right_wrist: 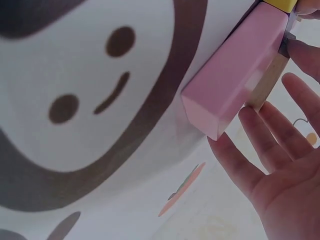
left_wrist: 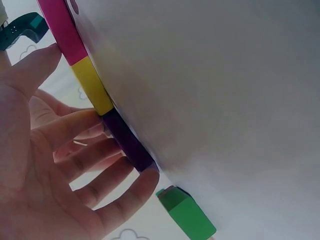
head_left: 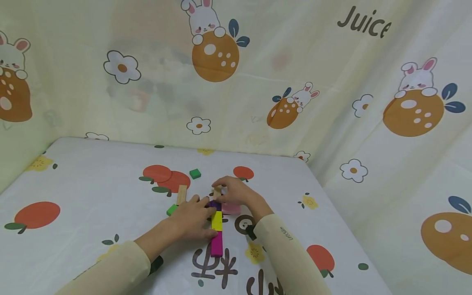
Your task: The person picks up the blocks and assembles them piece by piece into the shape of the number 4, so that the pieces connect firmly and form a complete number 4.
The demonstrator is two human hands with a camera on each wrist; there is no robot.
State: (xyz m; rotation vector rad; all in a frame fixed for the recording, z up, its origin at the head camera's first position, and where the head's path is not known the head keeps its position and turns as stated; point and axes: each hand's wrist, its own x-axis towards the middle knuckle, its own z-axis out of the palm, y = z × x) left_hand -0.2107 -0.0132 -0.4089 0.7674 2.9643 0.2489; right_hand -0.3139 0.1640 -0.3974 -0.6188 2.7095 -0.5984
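Observation:
A line of blocks lies on the table: a magenta block [head_left: 216, 244], a yellow block [head_left: 216, 221] and a dark purple block [left_wrist: 127, 140]. My left hand [head_left: 191, 219] rests along their left side, fingers fairly straight, the thumb tip by the magenta block and the fingertips along the purple one. At the line's far end my right hand [head_left: 237, 191] pinches a plain wooden block [head_left: 217, 191] between thumb and fingers. A pink block [right_wrist: 235, 70] lies right of the line, with a right fingertip at its corner.
Left of the left hand lie another wooden block [head_left: 182, 194] and a green block [head_left: 171, 210]. A second green block [head_left: 195, 173] lies farther back. The printed white cloth [head_left: 96, 172] covers the table, and a patterned curtain [head_left: 155, 94] hangs behind it.

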